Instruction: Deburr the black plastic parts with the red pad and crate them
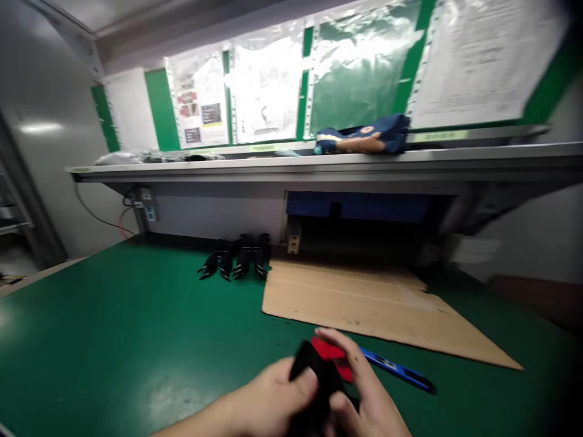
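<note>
A black part (319,382), smeared by motion so its kind does not show, is held low over the front of the green tabletop. My left hand (277,391) grips it from the left with the thumb pressed on its face. On the other side my right hand (364,388) closes on it, index finger stretched along the top. Just behind the fingers shows a flat red piece (332,355), partly hidden. To the right of my right hand lies a blue utility knife (396,368) on the table.
Several black curved parts (237,255) lie in a group at the back of the green table (136,340). Right of them is a flat cardboard sheet (346,297). A shelf (255,173) spans above, bearing a dark blue bag (387,135). Cables (98,215) hang at left.
</note>
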